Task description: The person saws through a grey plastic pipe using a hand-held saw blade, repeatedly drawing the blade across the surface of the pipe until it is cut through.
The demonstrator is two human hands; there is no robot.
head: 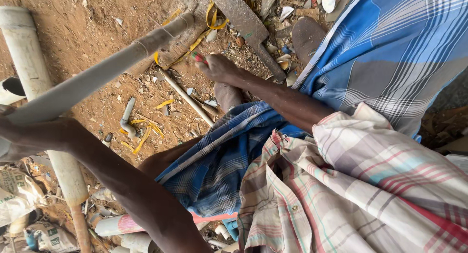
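My left hand (pixel 22 131) at the far left edge is closed around a long grey pipe (pixel 97 75), which slants up and to the right over the dirt. The pipe's far end rests against a brown wooden block (pixel 170 53). My right hand (pixel 219 68) reaches forward to that end, knuckles up. Its fingertips pinch a small red object (pixel 199 58) beside the block. Most of the left hand is blurred and cut off by the frame edge.
A thick white pipe (pixel 27 58) lies along the left. On the dirt lie yellow strips (pixel 144 136), a grey pipe elbow (pixel 127 121), a thin white tube (pixel 185 94), a rusty metal bar (pixel 243 19) and a sandal (pixel 307 36). Sacks (pixel 19 194) sit at the bottom left.
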